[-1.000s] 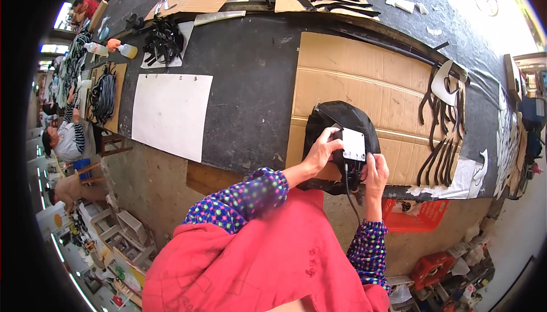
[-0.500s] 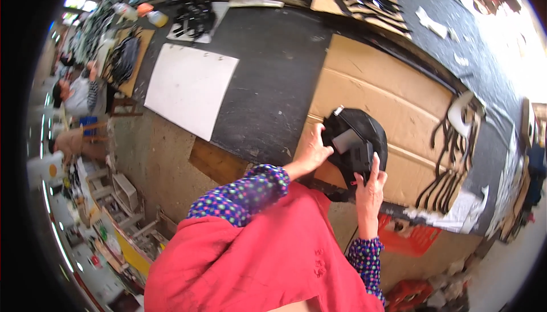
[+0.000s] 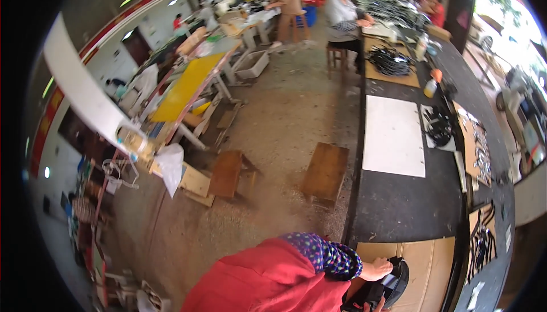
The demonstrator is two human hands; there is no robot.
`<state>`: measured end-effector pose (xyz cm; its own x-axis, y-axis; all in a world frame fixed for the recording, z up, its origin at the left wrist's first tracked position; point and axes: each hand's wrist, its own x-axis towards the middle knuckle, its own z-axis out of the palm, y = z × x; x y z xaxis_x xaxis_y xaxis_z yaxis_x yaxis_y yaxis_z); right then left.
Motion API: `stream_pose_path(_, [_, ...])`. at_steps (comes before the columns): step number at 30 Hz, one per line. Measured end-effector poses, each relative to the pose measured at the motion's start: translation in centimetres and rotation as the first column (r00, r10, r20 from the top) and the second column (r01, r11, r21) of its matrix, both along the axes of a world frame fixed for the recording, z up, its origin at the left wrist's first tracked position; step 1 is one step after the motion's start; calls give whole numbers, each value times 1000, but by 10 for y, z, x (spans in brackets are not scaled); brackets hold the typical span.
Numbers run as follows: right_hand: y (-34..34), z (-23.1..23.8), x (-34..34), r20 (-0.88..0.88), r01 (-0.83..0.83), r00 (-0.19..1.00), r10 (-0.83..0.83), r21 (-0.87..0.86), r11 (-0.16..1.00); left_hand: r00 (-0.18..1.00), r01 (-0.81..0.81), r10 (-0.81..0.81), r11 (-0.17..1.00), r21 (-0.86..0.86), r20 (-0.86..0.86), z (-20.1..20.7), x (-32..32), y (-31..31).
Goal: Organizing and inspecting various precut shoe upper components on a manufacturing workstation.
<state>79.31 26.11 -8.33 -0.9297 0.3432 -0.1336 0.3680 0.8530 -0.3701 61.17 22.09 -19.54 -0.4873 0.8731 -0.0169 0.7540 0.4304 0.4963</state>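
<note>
A black shoe piece [image 3: 383, 290] is held right at the bottom edge of the view, over a sheet of cardboard [image 3: 424, 266] laid on the near end of the long black bench [image 3: 407, 204]. The left hand [image 3: 377, 268] is laid on top of the piece, fingers closed down against its upper edge, so it's gripped there. Only a sliver of the right hand [image 3: 373, 306] can be seen at the very bottom, touching the underside of the piece; whether it's clamped or just resting can't be told, too much is cut off. A dotted purple sleeve [image 3: 325, 252] and a red apron [image 3: 268, 280] fill the space beside the hands.

Further along the bench a white sheet [image 3: 394, 135] is laid flat, with heaps of black straps [image 3: 439, 127] just past it and an orange-capped bottle [image 3: 433, 83] near those. On the floor to the left, two wooden stools [image 3: 325, 172] are set near each other. A yellow-topped table [image 3: 185, 87] is seen across the aisle. Other people [image 3: 345, 13] are seated and standing at the far end, well apart from the hands.
</note>
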Motion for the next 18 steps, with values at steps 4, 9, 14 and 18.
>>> stream_pose_path(4, [-2, 18, 0, 290, 492, 838, -463, -768, 409, 875, -215, 273, 959, -183, 399, -33, 16, -18])
stream_pose_path(9, [22, -13, 28, 241, 387, 911, -334, -778, 495, 884, -395, 371, 918, 30, 283, 11, 42, -32])
stream_pose_path(14, [75, -34, 56, 149, -259, 952, 266, -64, 964, 942, -267, 185, 917, 295, 279, 81, 61, -34])
stream_pose_path(18, [53, -22, 47, 439, -292, 874, 207, 133, 947, 875, -354, 238, 909, 221, 421, 88, 70, -31])
